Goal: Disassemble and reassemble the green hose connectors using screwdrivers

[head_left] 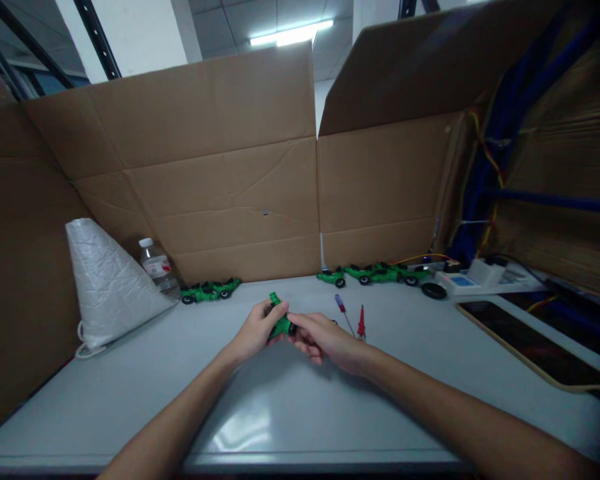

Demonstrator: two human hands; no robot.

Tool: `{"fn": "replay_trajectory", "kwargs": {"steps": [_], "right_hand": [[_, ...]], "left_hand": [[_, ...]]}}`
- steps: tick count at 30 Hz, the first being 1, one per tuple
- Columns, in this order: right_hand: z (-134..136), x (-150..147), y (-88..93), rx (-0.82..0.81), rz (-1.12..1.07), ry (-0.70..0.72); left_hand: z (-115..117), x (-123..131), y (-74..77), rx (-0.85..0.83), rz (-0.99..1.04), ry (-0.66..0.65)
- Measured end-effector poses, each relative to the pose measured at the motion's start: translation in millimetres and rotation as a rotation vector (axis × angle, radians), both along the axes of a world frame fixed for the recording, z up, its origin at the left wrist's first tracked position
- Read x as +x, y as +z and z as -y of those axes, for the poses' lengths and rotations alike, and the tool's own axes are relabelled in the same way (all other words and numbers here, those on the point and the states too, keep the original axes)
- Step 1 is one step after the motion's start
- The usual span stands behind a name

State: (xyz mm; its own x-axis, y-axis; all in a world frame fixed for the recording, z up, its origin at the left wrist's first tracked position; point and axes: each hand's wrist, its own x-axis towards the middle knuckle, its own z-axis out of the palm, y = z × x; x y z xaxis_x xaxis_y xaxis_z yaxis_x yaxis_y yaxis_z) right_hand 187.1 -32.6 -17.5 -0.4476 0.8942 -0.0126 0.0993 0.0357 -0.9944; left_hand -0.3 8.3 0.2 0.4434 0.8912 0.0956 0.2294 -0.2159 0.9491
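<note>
A small green toy car with black wheels is held above the middle of the table. My left hand is closed around its left side, thumb on top. On the other side, my right hand pinches the car near a black wheel; its fingers partly hide that end. Just right of my right hand lie a screwdriver with a blue and red handle and a red pointed tool, whose lower end is partly covered by the hand.
Green toy cars stand along the cardboard wall, at left and right. At left are a silvery bag and a water bottle. Rightward are a black ring, a power strip and a phone.
</note>
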Motion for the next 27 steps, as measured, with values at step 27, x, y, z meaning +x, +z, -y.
{"fn": "replay_trajectory", "kwargs": {"steps": [27], "right_hand": [[8,-4,3.4,0.402,0.202,-0.236]], "left_hand": [[-2,-1,0.8,0.069,-0.016,0.047]]}}
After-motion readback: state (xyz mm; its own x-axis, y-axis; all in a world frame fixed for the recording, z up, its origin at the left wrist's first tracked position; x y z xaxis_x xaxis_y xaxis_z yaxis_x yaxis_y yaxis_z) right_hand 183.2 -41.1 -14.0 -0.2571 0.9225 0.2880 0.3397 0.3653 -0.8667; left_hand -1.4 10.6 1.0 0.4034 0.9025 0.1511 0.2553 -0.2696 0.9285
